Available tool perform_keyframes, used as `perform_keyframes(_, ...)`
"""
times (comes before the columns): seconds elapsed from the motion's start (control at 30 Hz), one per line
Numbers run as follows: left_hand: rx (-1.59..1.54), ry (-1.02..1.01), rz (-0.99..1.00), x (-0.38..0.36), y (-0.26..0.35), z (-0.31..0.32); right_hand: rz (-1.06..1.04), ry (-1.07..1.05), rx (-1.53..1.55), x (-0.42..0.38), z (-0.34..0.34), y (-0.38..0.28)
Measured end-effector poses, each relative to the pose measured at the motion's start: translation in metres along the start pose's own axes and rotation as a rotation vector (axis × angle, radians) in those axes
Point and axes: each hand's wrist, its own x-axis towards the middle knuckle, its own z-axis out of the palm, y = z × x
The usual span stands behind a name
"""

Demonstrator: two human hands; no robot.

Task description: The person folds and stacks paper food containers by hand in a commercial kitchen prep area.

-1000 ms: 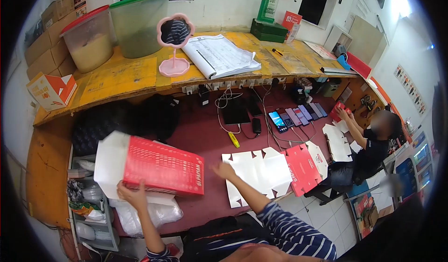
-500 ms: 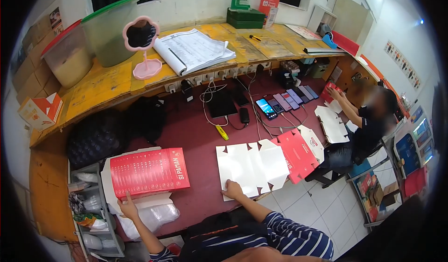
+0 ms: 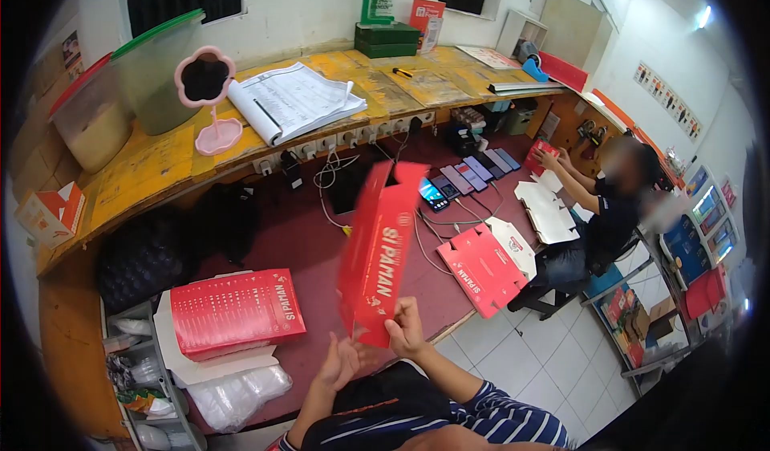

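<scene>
Raised over the table in front of me is a red cardboard box blank (image 3: 375,250) printed "SI PAMAN", standing on edge and slightly blurred. My right hand (image 3: 407,331) pinches its lower right corner. With its fingers spread, my left hand (image 3: 343,361) is open beside the blank's bottom edge. A stack of red printed blanks (image 3: 233,310) lies at the left of the maroon tabletop (image 3: 321,290), and a clear plastic bundle (image 3: 241,391) sits just below it. To the right, another flat red blank (image 3: 481,270) rests at the table's edge.
Another person (image 3: 613,202) sits at the right, handling a red box (image 3: 541,154) near a white cardboard blank (image 3: 545,214). Phones (image 3: 473,174) and cables lie at the back. A wooden shelf (image 3: 305,134) overhangs the rear. Drawers (image 3: 152,371) stand at the left.
My right hand has lifted the white-side-up blank off the table and turned it, showing its red side. My left hand has left the stack and moved right towards the raised blank.
</scene>
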Motion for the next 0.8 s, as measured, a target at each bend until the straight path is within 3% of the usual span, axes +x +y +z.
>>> perform_keyframes(0.03,-0.192,0.013,0.179,0.002,0.005,0.016,-0.137,0.068,0.187,-0.001,0.001,-0.006)
perform_keyframes(0.07,-0.274,0.111,0.319,0.009,0.010,0.017,-0.182,0.078,0.174,0.002,0.000,-0.009)
perform_keyframes(0.1,-0.275,0.111,0.317,0.011,0.019,0.014,-0.181,0.079,0.172,0.005,-0.002,-0.019)
perform_keyframes(0.17,-0.023,-0.072,0.672,0.011,0.037,0.008,0.300,0.145,0.552,0.008,-0.008,-0.041)
perform_keyframes(0.2,-0.023,-0.060,0.675,0.009,0.043,0.020,0.312,0.129,0.622,0.009,-0.014,-0.034)
perform_keyframes(0.27,0.350,0.094,0.769,-0.001,0.052,0.049,0.349,0.164,0.684,0.018,-0.022,-0.033)
perform_keyframes(0.3,0.348,0.130,0.770,-0.002,0.053,0.052,0.382,0.208,0.737,0.021,-0.024,-0.034)
perform_keyframes(0.37,0.315,-0.007,0.791,0.000,0.061,0.055,0.444,0.098,0.749,0.029,-0.032,-0.041)
perform_keyframes(0.43,0.250,0.027,0.751,-0.003,0.074,0.057,0.484,-0.009,0.756,0.036,-0.038,-0.053)
perform_keyframes(0.5,0.584,0.044,0.760,-0.005,0.081,0.053,0.495,-0.067,0.947,0.042,-0.042,-0.066)
perform_keyframes(0.53,0.584,0.049,0.763,-0.004,0.080,0.052,0.516,-0.048,1.052,0.044,-0.045,-0.066)
perform_keyframes(0.57,0.646,0.082,0.837,-0.003,0.076,0.050,0.519,-0.049,1.055,0.044,-0.044,-0.067)
perform_keyframes(0.63,0.710,0.117,0.916,-0.002,0.069,0.049,0.333,-0.028,0.755,0.046,-0.034,-0.069)
perform_keyframes(0.67,0.740,0.140,1.002,-0.001,0.065,0.050,0.238,0.089,0.446,0.042,-0.028,-0.061)
perform_keyframes(0.7,0.770,0.162,1.089,0.000,0.061,0.052,0.235,0.081,0.449,0.034,-0.021,-0.051)
perform_keyframes(0.77,0.708,0.182,1.114,0.004,0.043,0.062,-0.089,0.266,0.146,0.020,-0.001,-0.033)
perform_keyframes(0.8,0.646,0.196,1.132,0.005,0.037,0.065,0.045,0.416,0.271,0.018,0.019,-0.050)
